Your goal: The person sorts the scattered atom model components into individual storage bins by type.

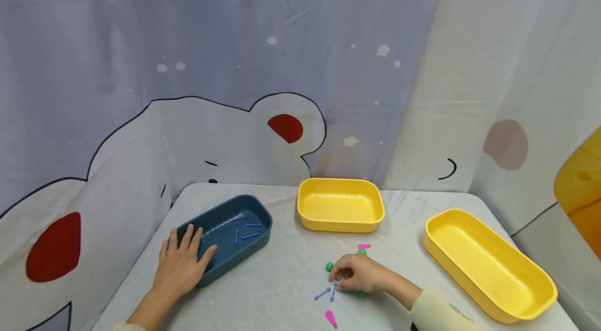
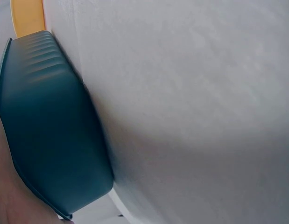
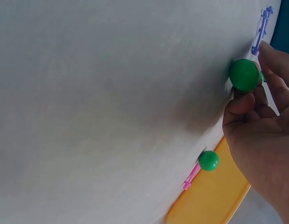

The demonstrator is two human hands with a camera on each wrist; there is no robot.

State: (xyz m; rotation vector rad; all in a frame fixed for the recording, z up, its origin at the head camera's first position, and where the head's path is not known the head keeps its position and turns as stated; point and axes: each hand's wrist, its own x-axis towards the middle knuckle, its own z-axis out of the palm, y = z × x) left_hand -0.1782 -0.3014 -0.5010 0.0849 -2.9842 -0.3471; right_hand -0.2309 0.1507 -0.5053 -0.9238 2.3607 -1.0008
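Lower centre: right hand (image 1: 359,272) at purple stick (image 1: 333,293) — closure cannot be told; mid-shaft pinch advisable. Lower left: left hand (image 1: 180,268), fingers apart, rests on blue tray (image 1: 239,258).

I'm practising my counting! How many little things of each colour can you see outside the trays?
Purple knobbed sticks: 2
Green balls: 3
Pink teardrop-shaped pieces: 2
Total in view: 7
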